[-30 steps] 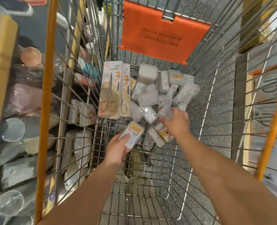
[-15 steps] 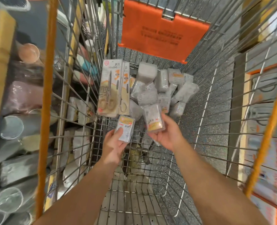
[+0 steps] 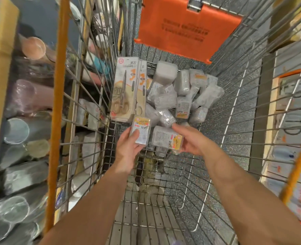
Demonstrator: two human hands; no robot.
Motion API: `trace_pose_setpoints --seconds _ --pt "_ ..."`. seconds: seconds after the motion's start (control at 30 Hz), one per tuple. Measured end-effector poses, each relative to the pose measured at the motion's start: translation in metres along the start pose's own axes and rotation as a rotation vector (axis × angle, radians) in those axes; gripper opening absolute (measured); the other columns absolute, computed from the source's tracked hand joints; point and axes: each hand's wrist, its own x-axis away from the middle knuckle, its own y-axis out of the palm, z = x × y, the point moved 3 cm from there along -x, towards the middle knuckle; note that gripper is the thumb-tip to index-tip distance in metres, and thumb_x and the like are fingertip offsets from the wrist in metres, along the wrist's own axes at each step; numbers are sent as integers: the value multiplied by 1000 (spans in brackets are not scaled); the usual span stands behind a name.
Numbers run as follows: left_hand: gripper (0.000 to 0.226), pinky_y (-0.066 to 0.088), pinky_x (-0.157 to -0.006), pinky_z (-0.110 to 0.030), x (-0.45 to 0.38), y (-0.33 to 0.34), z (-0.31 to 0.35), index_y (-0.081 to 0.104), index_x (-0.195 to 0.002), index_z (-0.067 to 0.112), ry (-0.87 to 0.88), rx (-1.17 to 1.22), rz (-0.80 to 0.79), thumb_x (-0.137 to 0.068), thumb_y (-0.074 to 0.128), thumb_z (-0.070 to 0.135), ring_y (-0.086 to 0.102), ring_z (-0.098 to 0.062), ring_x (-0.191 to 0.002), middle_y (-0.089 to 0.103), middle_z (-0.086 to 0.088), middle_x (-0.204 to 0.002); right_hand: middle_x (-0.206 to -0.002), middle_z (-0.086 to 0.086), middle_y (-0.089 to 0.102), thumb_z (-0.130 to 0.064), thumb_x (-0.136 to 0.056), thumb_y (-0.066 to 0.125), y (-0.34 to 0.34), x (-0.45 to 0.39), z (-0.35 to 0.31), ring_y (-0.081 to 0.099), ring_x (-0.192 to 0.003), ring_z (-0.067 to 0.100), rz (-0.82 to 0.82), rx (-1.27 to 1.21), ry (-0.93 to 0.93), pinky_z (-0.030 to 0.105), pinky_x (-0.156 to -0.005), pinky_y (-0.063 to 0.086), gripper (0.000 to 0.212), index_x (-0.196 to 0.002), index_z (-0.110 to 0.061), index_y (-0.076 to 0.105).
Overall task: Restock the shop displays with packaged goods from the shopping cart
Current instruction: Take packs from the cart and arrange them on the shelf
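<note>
Fingers [image 3: 136,137] of both hands hide parts of two small packs [image 3: 140,129].

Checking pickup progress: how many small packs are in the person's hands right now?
2: one small pack gripped in the left hand, another small pack in the right hand. More lie in the cart.

orange flap [image 3: 185,30]: print blurred (top cut off) | left shelf cups [image 3: 17,131]: blurred
</note>
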Motion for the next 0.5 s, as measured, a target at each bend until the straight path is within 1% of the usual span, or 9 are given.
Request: trace_pose_setpoints --seconds 0.07,0.1,0.13,0.2,0.27,0.33,0.4,0.47,0.5 --pt "42 53 -90 -40 0 4 3 50 -138 13 4 -42 -28 -97 58 17 67 -24 -108 68 -9 -121 -108 25 67 -50 -71 72 2 2 -10 61 -98 33 -22 125 -4 46 -84 47 57 -109 -6 67" --pt "41 53 -91 -41 1 6 3 51 -138 15 8 -78 -45 -97 57 18 65 -24 -111 66 -8 -124 -111 28 67 -51 -69 75 4 3 -15 61 -98 33 -37 168 -10 46 -83 45 64 -111 -3 67" --pt "38 53 -92 -41 2 8 4 52 -136 18 16 -118 -73 -98 57 20 64 -22 -113 65 -6 -127 -113 29 66 -54 -67 77 6 4 -20 62 -97 33 -46 217 -23 46 -84 44 69 -110 -1 68" --pt "37 54 -89 -37 5 13 5 53 -135 20 35 -170 -124 -98 56 23 64 -18 -114 64 -4 -129 -107 24 70 -60 -63 77 11 4 -29 67 -95 32 -41 286 -47 45 -88 49 73 -106 -1 70" --pt "37 53 -86 -33 6 16 6 55 -132 21 47 -186 -148 -96 58 29 65 -16 -111 65 -3 -126 -97 15 75 -63 -63 78 18 -1 -34 71 -93 32 8 300 -59 45 -87 55 71 -103 -5 72" --pt "46 53 -86 -34 8 17 7 56 -128 23 48 -187 -153 -86 61 44 67 -17 -109 67 -4 -125 -92 11 76 -62 -71 76 25 -8 -34 73 -88 30 83 279 -81 43 -81 57 63 -102 -8 71" --pt "53 54 -85 -35 9 19 7 57 -124 25 54 -236 -185 -82 65 56 68 -15 -107 68 -2 -122 -92 9 76 -59 -79 71 31 -13 -31 73 -86 28 144 284 -99 44 -81 57 53 -102 -11 67" --pt "46 54 -86 -34 12 20 6 58 -118 29 65 -311 -219 -83 65 58 69 -12 -104 69 3 -118 -93 9 73 -58 -82 67 36 -17 -28 71 -87 27 170 304 -125 45 -82 58 48 -97 -13 63" --pt "45 53 -88 -35 13 20 5 58 -117 30 66 -334 -230 -82 63 57 69 -12 -104 69 4 -117 -95 8 72 -57 -84 65 38 -18 -27 70 -86 26 179 320 -139 42 -79 58 47 -97 -12 62"
